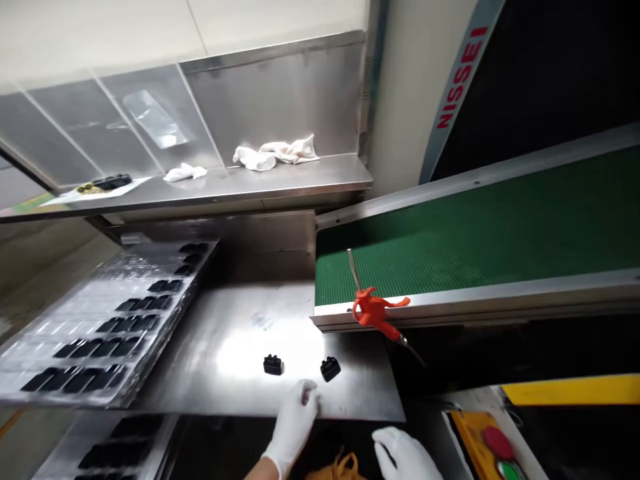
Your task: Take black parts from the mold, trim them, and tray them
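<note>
Two small black parts, on the metal counter (pixel 210 380), near the front edge. Left part (pixel 273 365): knobbed top upward, just beyond the left hand. Right part (pixel 331 369): slightly tilted, set apart from the first.

Left hand (pixel 294 421): white-gloved, at the counter's front edge, nearest to both parts and short of them. Fingers curled towards the thumb, with a small gap visible inside the curl; impossible to tell whether fingertips and thumb meet. Bare wrist below the cuff.

Right hand (pixel 407 457): white-gloved, below and right of the counter's front corner, partly cut off by the lower border of view. Thumb and fingers apart, loosely bent, with a dark gap between.

Clear plastic tray (pixel 55 313), to the left: slanting rows of black pieces (pixel 79 380) along its near and right portions. Second tray (pixel 53 453) beneath, also with black pieces, cut off by the border.

Conveyor belt (pixel 475 220), green and ribbed, metal-railed, on the right. Orange air gun (pixel 373 310) in front of the near rail, nozzle upward.

Metal shelf (pixel 220 188), at the back: crumpled white cloths. Control box (pixel 467 433), yellow, at lower right: one red button (pixel 497 442), one green button (pixel 509 471).
</note>
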The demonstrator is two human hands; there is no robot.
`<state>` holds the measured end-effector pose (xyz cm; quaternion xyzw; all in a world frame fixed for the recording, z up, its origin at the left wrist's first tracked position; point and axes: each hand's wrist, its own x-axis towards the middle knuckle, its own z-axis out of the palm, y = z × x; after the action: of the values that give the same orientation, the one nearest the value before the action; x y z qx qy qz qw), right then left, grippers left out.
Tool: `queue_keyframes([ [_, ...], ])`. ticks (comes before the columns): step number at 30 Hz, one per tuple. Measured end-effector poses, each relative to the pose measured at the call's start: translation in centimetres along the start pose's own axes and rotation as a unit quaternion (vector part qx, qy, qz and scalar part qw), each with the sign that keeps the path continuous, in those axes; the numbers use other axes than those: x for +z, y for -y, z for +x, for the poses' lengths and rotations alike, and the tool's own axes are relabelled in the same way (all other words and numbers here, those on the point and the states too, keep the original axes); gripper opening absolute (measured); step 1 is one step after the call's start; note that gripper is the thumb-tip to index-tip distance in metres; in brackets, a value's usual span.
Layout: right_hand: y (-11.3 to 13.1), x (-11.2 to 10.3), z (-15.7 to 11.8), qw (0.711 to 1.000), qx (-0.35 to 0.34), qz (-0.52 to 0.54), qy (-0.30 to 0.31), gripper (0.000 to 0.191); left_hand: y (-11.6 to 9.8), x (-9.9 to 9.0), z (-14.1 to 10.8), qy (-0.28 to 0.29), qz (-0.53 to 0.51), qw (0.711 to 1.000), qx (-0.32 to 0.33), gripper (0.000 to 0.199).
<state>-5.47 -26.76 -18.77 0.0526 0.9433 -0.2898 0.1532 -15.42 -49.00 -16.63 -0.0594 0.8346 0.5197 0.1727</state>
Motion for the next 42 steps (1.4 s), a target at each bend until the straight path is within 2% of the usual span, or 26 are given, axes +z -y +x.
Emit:
queue_keyframes([
  [4,2.2,-0.2,1.5,0.999,-0.029,0.009,0.018,0.039,2.7,-4.3,1.4,-0.165,0.014,0.986,-0.019,0.040],
  [7,3.3,-0.5,2.7,0.999,-0.036,0.021,0.018,0.039,4.2,-7.5,2.7,-0.213,0.024,0.977,-0.019,0.055],
  [11,3.5,-0.5,4.9,0.998,-0.025,0.058,0.012,0.038,4.8,-10.3,4.6,-0.172,0.033,0.985,0.004,0.067],
  [14,3.5,-0.2,7.7,0.994,0.014,0.104,0.030,0.045,4.7,-11.2,6.1,-0.105,0.132,0.985,0.036,0.065],
  [17,3.9,0.1,10.8,0.988,0.039,0.146,0.027,0.063,4.4,-11.6,7.1,-0.046,0.218,0.973,0.055,0.049],
  [20,4.8,0.4,13.3,0.986,0.025,0.165,0.024,0.071,4.1,-11.7,7.7,-0.023,0.242,0.967,0.082,0.029],
  [22,5.3,0.5,14.3,0.989,-0.001,0.147,0.030,0.058,4.0,-11.6,7.8,-0.016,0.246,0.964,0.099,0.024],
  [24,5.7,0.6,14.8,0.992,-0.025,0.118,0.029,0.035,3.9,-11.3,7.8,-0.011,0.249,0.963,0.108,0.022],
  [27,6.3,0.8,14.7,0.995,-0.021,0.097,0.009,0.015,3.9,-10.3,7.8,-0.024,0.237,0.967,0.094,0.016],
  [29,6.8,1.0,14.3,0.992,-0.005,0.127,-0.004,0.016,3.9,-9.3,7.8,-0.033,0.167,0.983,0.064,0.011],
  [31,7.6,1.0,13.6,0.979,0.015,0.202,0.001,0.021,3.7,-8.1,7.5,-0.039,0.074,0.996,0.038,0.011],
  [35,10.2,-0.4,11.5,0.927,0.056,0.367,0.051,0.027,1.5,-6.4,5.1,-0.027,-0.079,0.996,-0.022,0.020],
  [37,11.4,-2.0,9.9,0.900,0.057,0.423,0.091,0.036,-0.4,-6.1,2.8,0.021,-0.222,0.973,-0.062,0.024],
  [40,12.7,-4.8,7.1,0.860,0.036,0.489,0.141,0.048,-3.8,-5.8,-1.3,0.112,-0.422,0.897,-0.076,0.025],
  [42,13.0,-6.5,5.2,0.844,0.020,0.515,0.147,0.047,-6.0,-5.7,-3.9,0.147,-0.487,0.856,-0.088,0.022],
])
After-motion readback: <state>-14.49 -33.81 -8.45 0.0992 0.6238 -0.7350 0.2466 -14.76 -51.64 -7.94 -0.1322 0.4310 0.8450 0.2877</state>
